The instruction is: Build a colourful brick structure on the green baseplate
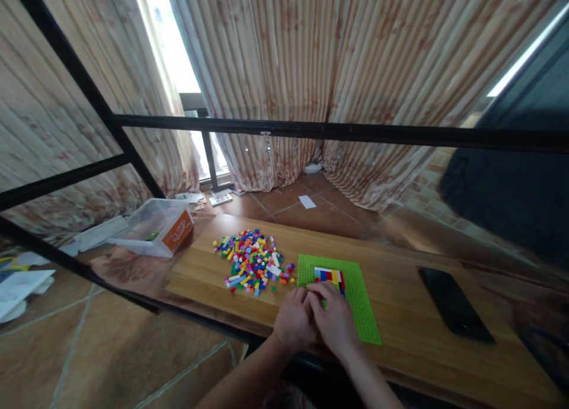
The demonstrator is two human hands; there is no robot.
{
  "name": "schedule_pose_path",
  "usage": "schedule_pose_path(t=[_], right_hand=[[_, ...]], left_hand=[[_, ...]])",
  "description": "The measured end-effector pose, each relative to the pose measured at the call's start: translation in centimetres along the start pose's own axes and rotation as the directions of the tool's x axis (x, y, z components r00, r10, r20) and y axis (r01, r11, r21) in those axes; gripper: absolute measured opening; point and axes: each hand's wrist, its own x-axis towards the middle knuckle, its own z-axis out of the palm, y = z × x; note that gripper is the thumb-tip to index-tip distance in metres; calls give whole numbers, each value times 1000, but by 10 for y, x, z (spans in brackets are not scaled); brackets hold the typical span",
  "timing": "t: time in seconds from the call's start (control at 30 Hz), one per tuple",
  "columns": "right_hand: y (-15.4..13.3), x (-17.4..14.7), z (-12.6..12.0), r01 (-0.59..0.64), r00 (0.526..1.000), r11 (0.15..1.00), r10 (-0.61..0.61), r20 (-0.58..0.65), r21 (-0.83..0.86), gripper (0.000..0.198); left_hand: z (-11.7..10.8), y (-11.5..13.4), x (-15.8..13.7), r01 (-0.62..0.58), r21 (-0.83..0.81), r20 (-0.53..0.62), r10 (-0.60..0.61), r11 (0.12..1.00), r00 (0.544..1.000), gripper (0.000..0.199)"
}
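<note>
A green studded baseplate (363, 308) lies on the wooden table. Rows of toy bricks (329, 275) in red, yellow, blue and white are set on it, partly covered by my fingers. My left hand (295, 319) is closed at the plate's near left edge. Right beside it, my right hand (333, 315) bends over the plate, its fingertips meeting those of the left by the built bricks. Whatever the fingers pinch is hidden. To the left of both hands spreads a pile of loose multicoloured bricks (255, 258).
A dark phone-like slab (456, 305) rests at the right of the wooden table (400, 338). A clear plastic box (153, 222) with an orange label stands beyond the left end. A black metal rail (293, 126) crosses ahead, before the curtains (284, 59).
</note>
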Motion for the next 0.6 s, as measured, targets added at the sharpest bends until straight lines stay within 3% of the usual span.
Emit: schedule_pose_path(t=[0.1,0.37,0.6], right_hand=[[-11,20,17,38,995,997,-32,93,-69,21],[-21,73,56,90,970,947,-14,242,-309,20],[-25,101,80,121,960,921,-12,281,-372,24]], left_hand=[[7,-1,-2,14,0,-14,-14,1000,1000,34],[43,-10,-7,106,-45,-11,-107,993,994,41],[25,-6,1,48,-112,-81,-58,993,995,43]])
